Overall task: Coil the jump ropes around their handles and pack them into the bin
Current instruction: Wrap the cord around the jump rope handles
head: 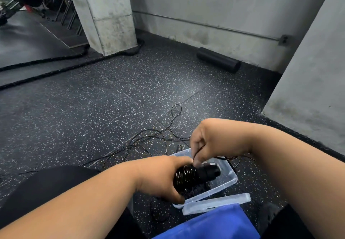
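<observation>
View from the head camera, looking down at a speckled black rubber floor [78, 119]. The left hand [160, 177] is wrapped around a bundle of black jump rope handles [194, 175], its grip clamped on the part already wound with glossy black cord; the bare handle ends stick out to the right, above the bin. The right hand [207, 141] hangs just above the bundle, its fingertips [197, 161] pinching a thin strand of the cord where it meets the handles, so this grip is closed on the cord.

The clear plastic bin [228, 182] sits on the floor directly under both hands; dark items lie inside, but they are too hidden to identify. Its clear lid [216, 204] lies on the floor just beside the bin's near edge. A blue cloth or bag [211, 223] overlaps the lid's near side at the bottom of the view.

Loose cord [149, 136] from the jump rope trails across the floor beyond the bin in open loops, one loop reaching farthest away. A reddish strand [232, 158] shows past the bin's right rim, under the right forearm.

Farther off, a black foam roller [218, 59] lies against the concrete wall [205, 5]. A thick black rope [56, 65] runs along the floor and around the base of a concrete pillar [108, 14].
</observation>
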Demonstrator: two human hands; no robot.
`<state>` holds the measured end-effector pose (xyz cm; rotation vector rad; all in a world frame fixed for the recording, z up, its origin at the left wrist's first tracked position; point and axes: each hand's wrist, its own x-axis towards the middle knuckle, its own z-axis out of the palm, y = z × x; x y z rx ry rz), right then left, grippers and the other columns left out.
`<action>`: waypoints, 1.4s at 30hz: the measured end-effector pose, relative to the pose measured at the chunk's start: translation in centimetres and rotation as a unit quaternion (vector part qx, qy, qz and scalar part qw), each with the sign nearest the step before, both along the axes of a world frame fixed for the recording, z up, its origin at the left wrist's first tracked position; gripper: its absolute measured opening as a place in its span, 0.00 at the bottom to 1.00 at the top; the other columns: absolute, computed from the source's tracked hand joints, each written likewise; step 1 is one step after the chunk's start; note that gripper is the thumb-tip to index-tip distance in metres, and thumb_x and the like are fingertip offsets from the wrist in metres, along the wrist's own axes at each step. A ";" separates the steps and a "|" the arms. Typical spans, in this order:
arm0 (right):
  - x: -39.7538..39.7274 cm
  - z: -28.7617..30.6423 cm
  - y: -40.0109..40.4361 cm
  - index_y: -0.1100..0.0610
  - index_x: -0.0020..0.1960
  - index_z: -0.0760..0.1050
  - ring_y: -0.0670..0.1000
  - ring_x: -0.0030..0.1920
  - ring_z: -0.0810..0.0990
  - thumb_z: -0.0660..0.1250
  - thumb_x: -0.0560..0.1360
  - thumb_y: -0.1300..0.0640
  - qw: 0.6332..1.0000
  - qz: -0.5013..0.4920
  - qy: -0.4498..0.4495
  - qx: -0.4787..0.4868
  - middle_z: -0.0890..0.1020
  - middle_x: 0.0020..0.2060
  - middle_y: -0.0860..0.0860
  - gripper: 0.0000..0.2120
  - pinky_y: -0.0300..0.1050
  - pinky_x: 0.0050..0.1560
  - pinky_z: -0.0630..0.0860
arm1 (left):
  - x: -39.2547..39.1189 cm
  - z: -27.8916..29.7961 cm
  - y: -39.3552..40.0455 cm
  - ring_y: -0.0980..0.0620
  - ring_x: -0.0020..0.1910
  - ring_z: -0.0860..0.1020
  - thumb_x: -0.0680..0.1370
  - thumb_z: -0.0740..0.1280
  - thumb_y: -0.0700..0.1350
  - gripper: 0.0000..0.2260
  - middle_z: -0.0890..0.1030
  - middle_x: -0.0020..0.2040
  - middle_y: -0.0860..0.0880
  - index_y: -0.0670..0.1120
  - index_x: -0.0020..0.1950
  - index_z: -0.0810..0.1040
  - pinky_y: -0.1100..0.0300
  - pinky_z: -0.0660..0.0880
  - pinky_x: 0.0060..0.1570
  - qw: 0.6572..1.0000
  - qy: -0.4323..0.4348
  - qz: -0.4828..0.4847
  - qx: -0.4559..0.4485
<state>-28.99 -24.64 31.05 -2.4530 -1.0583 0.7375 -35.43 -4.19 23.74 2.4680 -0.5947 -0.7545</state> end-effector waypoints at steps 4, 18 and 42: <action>2.7 -1.6 -2.1 0.54 0.44 0.85 0.45 0.36 0.80 0.80 0.70 0.53 0.980 -0.060 0.132 0.140 0.85 0.36 0.49 0.08 0.39 0.41 0.75 | 0.0 1.5 -0.2 0.60 0.59 0.82 0.71 0.83 0.50 0.35 0.83 0.61 0.60 0.60 0.73 0.70 0.57 0.78 0.64 0.991 0.045 0.028 -0.124; 1.8 -6.5 0.4 0.47 0.33 0.78 0.42 0.30 0.64 0.57 0.85 0.65 0.841 -0.153 0.375 0.359 0.73 0.29 0.42 0.26 0.44 0.35 0.51 | -0.4 2.3 0.6 0.43 0.46 0.81 0.70 0.80 0.49 0.30 0.78 0.53 0.37 0.35 0.63 0.73 0.55 0.80 0.46 0.848 0.229 0.105 -0.466; 2.7 -5.1 -0.2 0.51 0.34 0.79 0.43 0.27 0.61 0.68 0.62 0.66 0.813 -0.292 0.332 0.379 0.72 0.28 0.47 0.09 0.39 0.30 0.50 | -0.1 1.9 1.2 0.35 0.54 0.74 0.75 0.76 0.48 0.31 0.81 0.56 0.39 0.58 0.76 0.70 0.47 0.79 0.50 0.820 0.248 0.184 -0.483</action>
